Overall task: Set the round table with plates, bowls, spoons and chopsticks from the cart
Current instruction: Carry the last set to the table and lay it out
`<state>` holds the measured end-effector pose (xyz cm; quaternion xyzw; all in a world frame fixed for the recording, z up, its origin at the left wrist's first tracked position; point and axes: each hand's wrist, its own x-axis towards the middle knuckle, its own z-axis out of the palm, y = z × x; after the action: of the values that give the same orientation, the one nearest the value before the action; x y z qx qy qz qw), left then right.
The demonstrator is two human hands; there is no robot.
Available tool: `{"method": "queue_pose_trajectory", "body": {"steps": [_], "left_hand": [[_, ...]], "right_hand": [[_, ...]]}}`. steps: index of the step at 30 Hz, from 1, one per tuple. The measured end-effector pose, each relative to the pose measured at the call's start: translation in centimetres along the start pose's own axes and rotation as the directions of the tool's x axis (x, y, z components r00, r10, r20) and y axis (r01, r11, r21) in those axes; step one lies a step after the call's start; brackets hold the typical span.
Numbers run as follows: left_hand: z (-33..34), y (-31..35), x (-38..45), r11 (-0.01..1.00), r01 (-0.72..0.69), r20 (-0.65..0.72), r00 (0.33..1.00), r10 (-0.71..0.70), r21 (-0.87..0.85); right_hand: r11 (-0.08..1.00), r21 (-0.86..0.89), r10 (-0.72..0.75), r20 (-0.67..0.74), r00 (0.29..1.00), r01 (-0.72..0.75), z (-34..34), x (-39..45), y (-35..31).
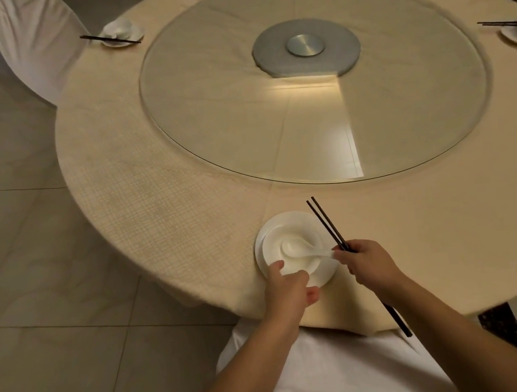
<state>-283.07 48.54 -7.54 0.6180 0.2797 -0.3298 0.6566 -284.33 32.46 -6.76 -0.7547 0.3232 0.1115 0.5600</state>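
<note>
At table edge: left fingers (276,268) pinch bowl (292,250) rim; right fingers (342,252) grip chopsticks (328,225).

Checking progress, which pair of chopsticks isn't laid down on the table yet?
The pair in the right hand, the chopsticks beside the near plate; the others lie by their plates.

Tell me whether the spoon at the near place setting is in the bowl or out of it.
In. The spoon lies inside the bowl, its handle reaching over the rim toward the right hand.
</note>
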Motion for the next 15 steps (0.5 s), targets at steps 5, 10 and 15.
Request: {"method": "queue_pose_trajectory", "body": {"steps": [5, 10, 15], "left_hand": [[1.0, -0.3, -1.5, 0.991, 0.057, 0.149, 0.986, -0.075, 0.117], [2.6, -0.4, -3.3, 0.966, 0.092, 0.31, 0.936, -0.167, 0.242], [3.5, -0.7, -5.2, 0.897, -0.005, 0.496, 0.835, -0.239, 0.441]], "right_hand": [[0.992, 0.123, 0.025, -0.019, 0.999, -0.023, 0.0, 0.7, -0.4], [0.975, 0.222, 0.055, -0.255, 0.965, 0.004, -0.1, -0.3, -0.9], [0.782, 0.623, 0.199, -0.26, 0.945, 0.007, -1.3, -3.3, -2.8]]}}
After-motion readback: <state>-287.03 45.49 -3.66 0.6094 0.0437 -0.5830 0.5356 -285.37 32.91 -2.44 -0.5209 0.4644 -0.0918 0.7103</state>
